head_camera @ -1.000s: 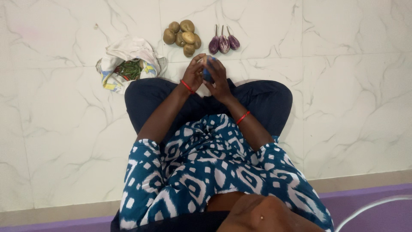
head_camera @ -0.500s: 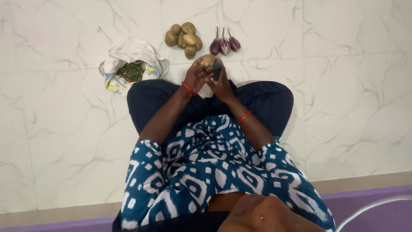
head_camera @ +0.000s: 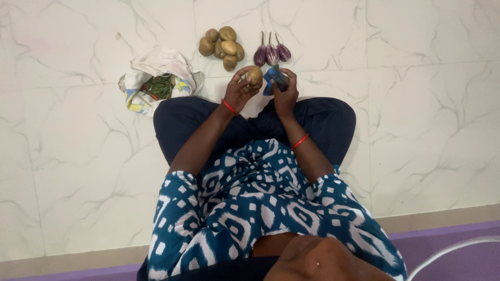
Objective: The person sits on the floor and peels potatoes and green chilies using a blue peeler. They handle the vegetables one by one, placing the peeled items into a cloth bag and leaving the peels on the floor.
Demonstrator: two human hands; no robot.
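We note matt, rough-skinned potatoes (head_camera: 224,43), glossy smooth aubergines (head_camera: 271,53), a crumpled cloth bag (head_camera: 156,65), polished marble-look floor tiles (head_camera: 427,104).

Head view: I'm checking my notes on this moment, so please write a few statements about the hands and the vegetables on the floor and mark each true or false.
1. The left hand holds a potato. True.
2. The right hand is empty. False: it holds a blue tool; its kind is unclear.
3. Three small purple eggplants lie right of the potato pile. True.
4. The cloth bag holds tomatoes. False: green vegetables show inside it.
5. The floor is dark wood. False: it is white marble-like tile.
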